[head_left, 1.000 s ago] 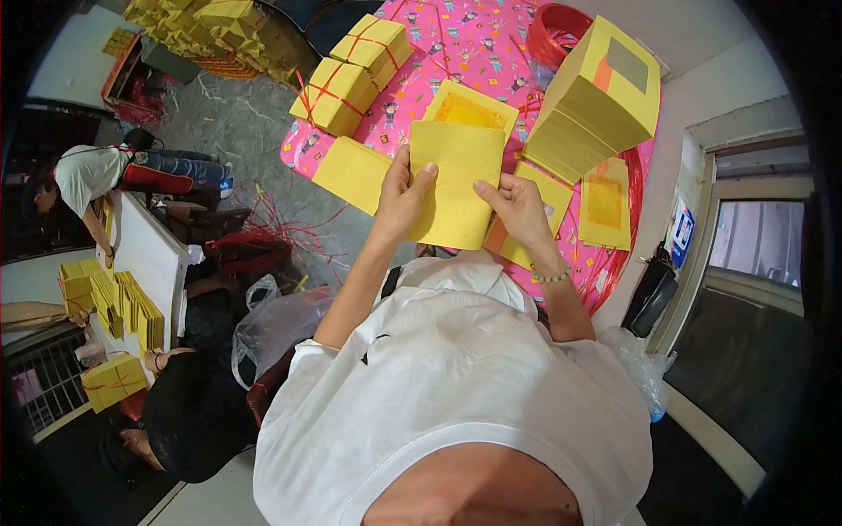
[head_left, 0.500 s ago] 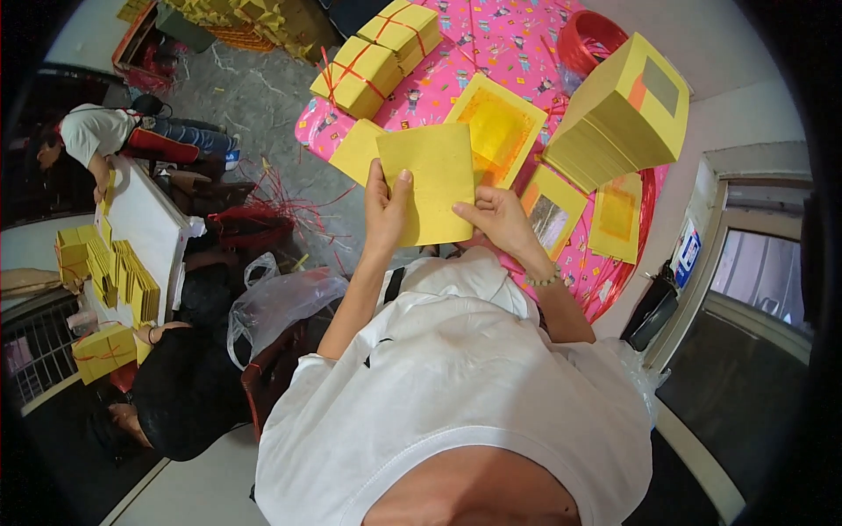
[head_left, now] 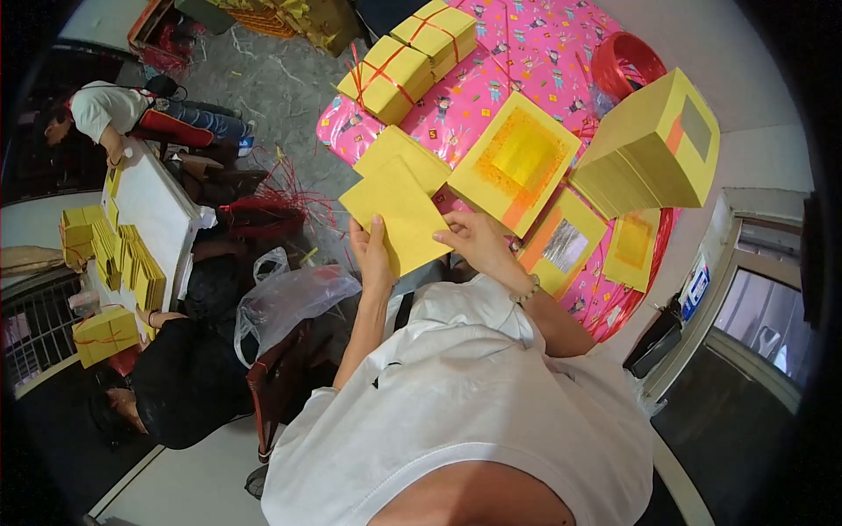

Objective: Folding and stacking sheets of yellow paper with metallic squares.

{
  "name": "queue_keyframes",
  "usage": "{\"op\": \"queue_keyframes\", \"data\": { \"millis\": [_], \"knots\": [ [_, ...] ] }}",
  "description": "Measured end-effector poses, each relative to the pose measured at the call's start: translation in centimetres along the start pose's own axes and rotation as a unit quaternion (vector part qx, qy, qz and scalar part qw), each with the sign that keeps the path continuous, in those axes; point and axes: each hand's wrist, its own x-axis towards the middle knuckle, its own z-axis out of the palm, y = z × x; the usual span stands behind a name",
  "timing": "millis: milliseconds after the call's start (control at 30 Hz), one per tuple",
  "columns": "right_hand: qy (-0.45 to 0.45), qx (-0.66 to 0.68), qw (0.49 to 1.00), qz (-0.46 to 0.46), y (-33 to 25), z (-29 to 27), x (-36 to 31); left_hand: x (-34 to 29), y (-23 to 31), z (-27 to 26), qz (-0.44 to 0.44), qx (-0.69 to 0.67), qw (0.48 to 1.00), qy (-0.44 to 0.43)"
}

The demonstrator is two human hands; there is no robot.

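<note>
Pink patterned sheeting [head_left: 535, 53] covers the worktop, presumably to protect its surface. Directly before the wearer, a piece of yellow paper [head_left: 403, 210] is held up near the worktop's close edge. Fingers of the left hand [head_left: 372, 256] grasp its lower left edge, thumb on the upper face; those of the right hand [head_left: 481, 241] pinch its right edge. Support from two sides appears intended to keep the thin piece flat. Beyond it lies a plain yellow pile [head_left: 417, 155], partly hidden by the held piece; contact between them cannot be determined.

To the right, an orange-and-gold printed sheet [head_left: 524, 158] and a silver-panelled sheet [head_left: 564, 245] lie face up, judged to be set within easy reach. A tall paper stack [head_left: 645, 153] stands past them. Farther off, red ties [head_left: 386, 74] cross the yellow bundles [head_left: 436, 37], probably to prevent slippage. Near the far right edge sits a red ring-shaped roll [head_left: 624, 63].
</note>
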Motion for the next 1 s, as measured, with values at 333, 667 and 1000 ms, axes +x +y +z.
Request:
{"op": "queue_keyframes", "data": {
  "millis": [333,667,1000],
  "knots": [
    [0.007,-0.429,0.897,-0.104,-1.2,0.9,9.3,7.5,-5.2,-2.4,-0.047,0.062,0.996,0.043],
    [-0.033,-0.589,0.808,-0.012,2.3,2.8,14.1,11.3,-9.8,-2.2,-0.07,0.138,0.985,0.071],
    [-0.005,-0.656,0.755,-0.008,4.4,6.1,14.7,12.8,-11.5,-2.3,-0.015,0.237,0.968,0.075]
  ]
}}
